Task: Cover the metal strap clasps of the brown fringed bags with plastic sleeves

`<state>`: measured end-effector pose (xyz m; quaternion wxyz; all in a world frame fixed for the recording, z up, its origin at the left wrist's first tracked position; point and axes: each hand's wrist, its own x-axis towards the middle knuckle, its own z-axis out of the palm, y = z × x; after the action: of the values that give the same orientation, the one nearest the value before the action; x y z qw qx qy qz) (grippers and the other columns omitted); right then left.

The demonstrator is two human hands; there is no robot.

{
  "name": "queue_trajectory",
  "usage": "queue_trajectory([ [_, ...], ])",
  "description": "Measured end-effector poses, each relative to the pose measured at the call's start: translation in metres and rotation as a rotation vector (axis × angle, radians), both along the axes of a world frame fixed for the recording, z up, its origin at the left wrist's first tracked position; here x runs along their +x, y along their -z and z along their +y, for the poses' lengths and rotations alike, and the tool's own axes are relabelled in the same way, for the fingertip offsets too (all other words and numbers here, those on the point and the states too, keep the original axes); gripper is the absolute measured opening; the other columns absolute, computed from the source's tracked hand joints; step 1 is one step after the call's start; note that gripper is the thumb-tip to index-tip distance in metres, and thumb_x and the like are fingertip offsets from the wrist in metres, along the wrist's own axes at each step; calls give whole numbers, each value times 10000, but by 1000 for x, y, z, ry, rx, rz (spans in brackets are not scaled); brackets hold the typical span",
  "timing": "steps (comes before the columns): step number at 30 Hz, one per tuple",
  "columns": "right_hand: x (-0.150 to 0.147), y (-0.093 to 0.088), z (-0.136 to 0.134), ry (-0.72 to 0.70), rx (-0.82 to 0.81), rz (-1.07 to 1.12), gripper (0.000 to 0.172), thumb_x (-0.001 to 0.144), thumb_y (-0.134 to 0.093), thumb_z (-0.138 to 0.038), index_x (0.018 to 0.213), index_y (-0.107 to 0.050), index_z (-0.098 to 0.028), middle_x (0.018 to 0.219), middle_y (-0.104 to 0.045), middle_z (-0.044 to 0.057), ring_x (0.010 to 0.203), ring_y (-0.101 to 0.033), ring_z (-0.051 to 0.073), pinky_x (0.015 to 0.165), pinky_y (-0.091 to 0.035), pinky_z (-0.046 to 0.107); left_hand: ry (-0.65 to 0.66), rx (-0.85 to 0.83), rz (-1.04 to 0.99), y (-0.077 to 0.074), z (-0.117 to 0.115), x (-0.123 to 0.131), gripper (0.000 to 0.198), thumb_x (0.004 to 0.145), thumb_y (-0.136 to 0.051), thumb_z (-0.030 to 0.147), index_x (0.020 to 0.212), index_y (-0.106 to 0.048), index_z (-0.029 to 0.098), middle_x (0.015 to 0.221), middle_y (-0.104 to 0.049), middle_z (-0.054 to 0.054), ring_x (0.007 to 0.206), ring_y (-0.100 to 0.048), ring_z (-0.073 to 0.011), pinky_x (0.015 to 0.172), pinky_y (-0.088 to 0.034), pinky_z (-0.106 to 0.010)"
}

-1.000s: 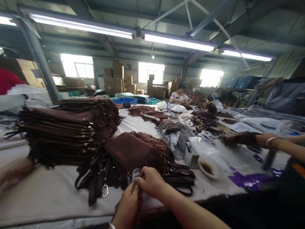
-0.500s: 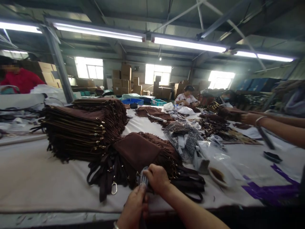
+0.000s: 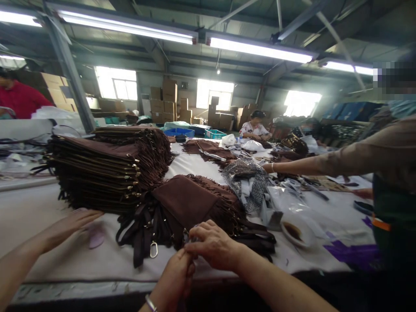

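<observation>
My left hand, with a bracelet at its wrist, is closed in a pinch at the table's front edge. Against it, my right hand is closed too, fingertips meeting the left thumb. A bit of clear plastic film shows between them; the fingers hide most of it and whatever lies inside. Just beyond the hands lies a brown fringed bag on more fringed pieces. Dark straps with a gold-coloured oval ring spill out at its left.
A tall stack of brown fringed bags stands at left. Another person's hand rests by a pinkish piece. From the right, a co-worker's arm reaches to the bubble wrap. A bowl of brown stuff and purple plastic lie right.
My right hand's fingers have spread over the plastic film, now mostly covered. Another person's hand has come in at left. The co-worker at right has leaned in, reaching further left.
</observation>
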<state>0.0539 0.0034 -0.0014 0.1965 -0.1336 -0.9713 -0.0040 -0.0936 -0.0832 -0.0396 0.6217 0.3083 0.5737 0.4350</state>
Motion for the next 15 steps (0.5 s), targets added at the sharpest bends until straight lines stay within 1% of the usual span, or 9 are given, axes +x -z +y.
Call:
queue_trajectory([
  [2,-3,4,4,-23,8,-28,150,904,-525,-270,980,-654,-283,1075,-642,-4,898,-509,183,801,-335,342,20,0,22,3,-1,2,518,697,-470,754,795,-432,246,459,-319,124,322,-208,-54,313,-174,-191],
  [4,-6,7,7,-47,3,-49,131,902,-522,-250,907,-653,-254,977,-661,-8,857,-506,173,766,-335,328,40,26,69,7,-2,2,500,709,-460,748,768,-409,254,448,-322,123,306,-223,-61,306,-175,-201],
  [6,-8,7,9,-53,6,-87,104,869,-550,-226,890,-651,-238,918,-664,2,836,-511,176,740,-338,324,49,82,148,11,-2,2,474,734,-459,720,749,-419,248,446,-374,105,311,-292,-77,319,-230,-215],
  [9,-9,5,9,-7,4,-158,64,800,-591,-196,825,-647,-213,843,-653,20,794,-531,179,714,-351,316,52,145,272,13,-4,0,431,806,-412,647,730,-468,227,475,-452,64,356,-380,-109,359,-302,-242],
  [10,-10,4,9,13,-11,-170,70,786,-596,-194,831,-648,-209,829,-652,23,778,-541,176,706,-359,310,46,164,309,12,-5,0,418,827,-394,619,724,-479,223,488,-464,55,372,-389,-116,371,-310,-250],
  [12,-11,1,8,46,-52,-176,148,769,-605,-204,908,-655,-214,821,-656,19,745,-561,166,681,-371,292,30,234,397,10,-7,1,382,856,-392,558,732,-510,217,532,-500,34,427,-429,-136,420,-346,-268],
  [14,-13,-3,8,65,-78,-183,210,760,-616,-222,962,-666,-248,822,-662,9,727,-577,159,648,-374,276,12,335,516,7,-8,2,322,870,-420,491,782,-555,213,628,-579,-9,552,-520,-175,527,-407,-291],
  [15,-14,-5,8,74,-81,-193,206,756,-623,-235,951,-678,-267,819,-663,5,724,-582,158,634,-374,269,7,376,580,6,-7,3,292,877,-424,454,812,-573,211,683,-612,-32,626,-556,-197,591,-427,-304],
])
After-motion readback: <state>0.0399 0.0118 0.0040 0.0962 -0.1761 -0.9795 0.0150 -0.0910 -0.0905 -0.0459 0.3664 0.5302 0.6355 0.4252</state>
